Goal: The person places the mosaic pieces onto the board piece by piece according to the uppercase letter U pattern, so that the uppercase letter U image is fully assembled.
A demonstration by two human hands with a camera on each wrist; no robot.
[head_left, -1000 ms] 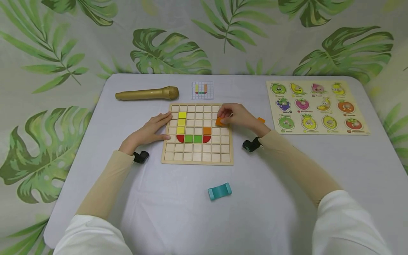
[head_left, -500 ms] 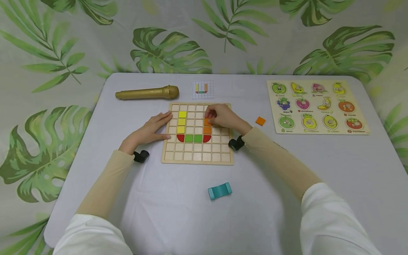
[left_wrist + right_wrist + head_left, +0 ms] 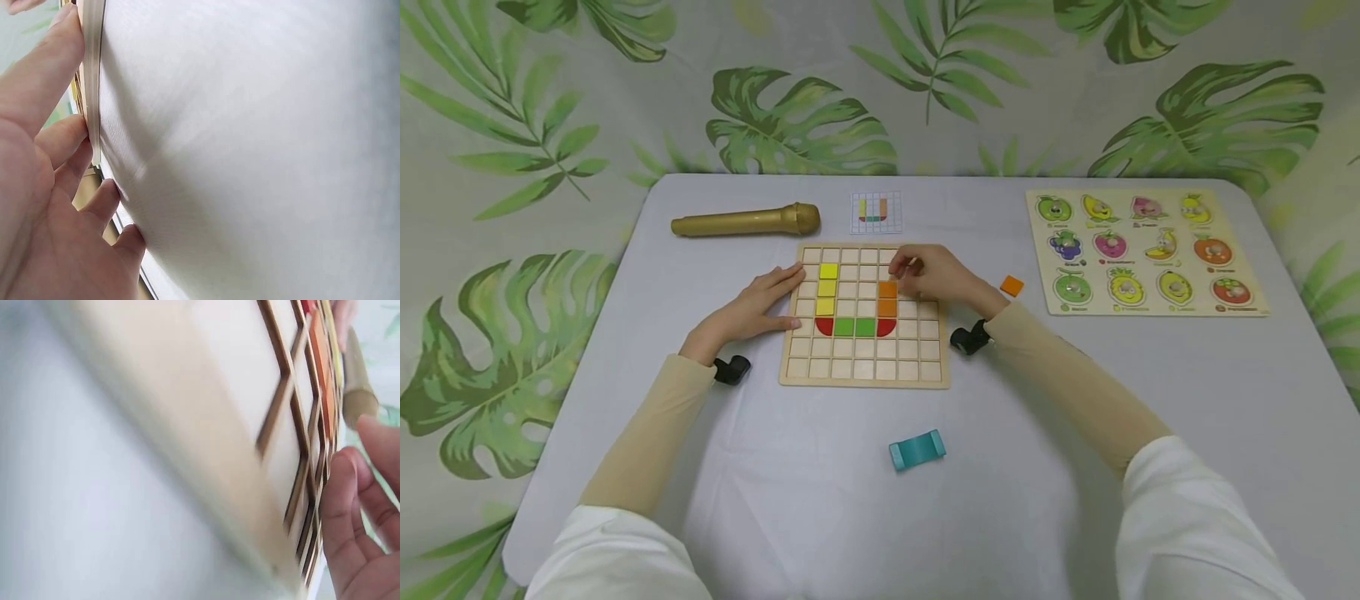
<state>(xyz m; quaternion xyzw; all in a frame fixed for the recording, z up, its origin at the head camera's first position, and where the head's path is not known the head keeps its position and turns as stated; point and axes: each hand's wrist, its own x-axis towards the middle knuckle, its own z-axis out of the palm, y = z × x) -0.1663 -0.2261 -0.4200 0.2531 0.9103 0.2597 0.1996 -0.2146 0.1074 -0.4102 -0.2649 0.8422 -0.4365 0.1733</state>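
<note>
A wooden grid board (image 3: 865, 369) lies mid-table, with yellow tiles (image 3: 827, 288) down its left side, green tiles (image 3: 854, 327) along the bottom between two red curved tiles (image 3: 823, 326), and two orange tiles (image 3: 887, 298) stacked above the right red one. My left hand (image 3: 751, 307) rests at the board's left edge, its fingers touching the rim (image 3: 92, 75), as the left wrist view shows. Over the board's right part, just right of the upper orange tile, hovers my right hand (image 3: 940, 273). Its fingers are loosely bent and hold nothing. A loose orange tile (image 3: 1012, 286) lies right of the board.
Behind the board lies a pattern card (image 3: 876, 212) showing a coloured U. A gold microphone (image 3: 747, 220) is at the back left. The fruit puzzle board (image 3: 1150, 252) occupies the back right. A teal curved piece (image 3: 917, 451) lies in front of the grid board.
My right hand has carried an orange tile leftward into the cell above the other orange one, let go of it, and drawn slightly back to the right. My left hand stays put.
</note>
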